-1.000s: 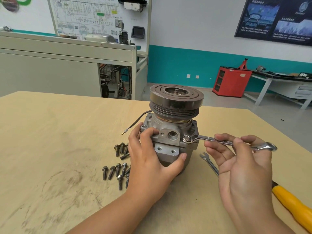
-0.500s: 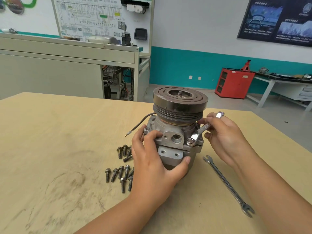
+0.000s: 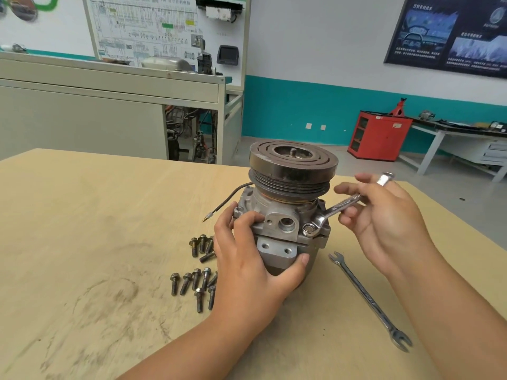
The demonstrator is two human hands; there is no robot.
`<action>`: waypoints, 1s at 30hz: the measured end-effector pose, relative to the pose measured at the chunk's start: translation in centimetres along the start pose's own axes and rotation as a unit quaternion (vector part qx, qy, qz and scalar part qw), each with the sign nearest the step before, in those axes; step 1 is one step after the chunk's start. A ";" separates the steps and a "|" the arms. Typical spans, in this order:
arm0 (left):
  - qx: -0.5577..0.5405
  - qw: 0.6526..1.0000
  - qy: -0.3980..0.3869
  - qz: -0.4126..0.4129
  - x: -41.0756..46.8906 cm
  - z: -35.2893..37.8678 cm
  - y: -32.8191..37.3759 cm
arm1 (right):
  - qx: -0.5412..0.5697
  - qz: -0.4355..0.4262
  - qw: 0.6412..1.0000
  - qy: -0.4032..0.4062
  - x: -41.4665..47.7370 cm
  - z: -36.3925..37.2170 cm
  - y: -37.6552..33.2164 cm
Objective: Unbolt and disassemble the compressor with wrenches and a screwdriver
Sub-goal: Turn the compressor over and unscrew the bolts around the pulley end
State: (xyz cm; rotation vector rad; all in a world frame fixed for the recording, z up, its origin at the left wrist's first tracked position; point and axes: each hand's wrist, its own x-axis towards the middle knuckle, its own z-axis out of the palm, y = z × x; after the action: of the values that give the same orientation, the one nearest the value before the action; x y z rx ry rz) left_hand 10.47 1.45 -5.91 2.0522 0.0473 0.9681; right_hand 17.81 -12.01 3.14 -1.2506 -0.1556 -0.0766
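The right hand has swung the wrench handle from out at the person's right round to the far side, beside the pulley, pivoting on the bolt just past the fingertips. The upper fingers have since straightened off the handle. The spare wrench, once half under those fingers, lies uncovered.

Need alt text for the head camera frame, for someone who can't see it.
A person's left hand grips an upright compressor on a wooden table while the right hand holds a wrench, its ring end seated on a flange bolt. Loose bolts lie left of the compressor; a second wrench lies to its right.
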 end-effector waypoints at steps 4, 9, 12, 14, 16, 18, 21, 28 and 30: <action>0.003 1.000 0.000 0.003 0.0 -0.1 0.1 | 0.037 -0.092 0.994 0.044 -3.3 -0.4 0.3; -0.002 1.000 -0.003 -0.006 0.0 -0.2 0.1 | 0.043 -0.183 0.980 0.068 -6.2 -0.4 1.1; -0.004 1.000 -0.004 -0.008 0.1 -0.2 0.2 | 0.059 -0.225 0.970 0.076 -6.8 -0.4 1.1; -0.005 1.000 -0.004 -0.009 0.1 -0.2 0.2 | 0.058 -0.234 0.967 0.085 -6.9 -0.4 0.8; -0.005 1.000 -0.003 -0.010 0.0 -0.2 0.3 | 0.055 -0.220 0.969 0.098 -6.9 -0.4 0.9; -0.006 1.000 -0.003 -0.011 0.0 -0.2 0.3 | 0.060 -0.207 0.971 0.105 -7.1 -0.4 1.1; -0.004 1.000 -0.004 -0.013 0.0 -0.2 0.3 | 0.075 -0.200 0.972 0.096 -7.5 -0.5 1.7; -0.004 1.000 0.000 -0.008 0.0 -0.2 0.3 | 0.062 -0.218 0.971 0.072 -8.1 -0.5 3.4; -0.003 1.000 0.002 -0.006 0.0 -0.2 0.3 | 0.056 -0.210 0.973 0.077 -7.9 -0.8 3.6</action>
State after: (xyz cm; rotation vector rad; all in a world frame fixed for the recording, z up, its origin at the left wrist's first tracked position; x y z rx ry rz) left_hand 10.24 1.38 -5.61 2.0425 0.0594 0.9644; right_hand 10.56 -11.83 -1.68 -1.0772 -0.2846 -0.5237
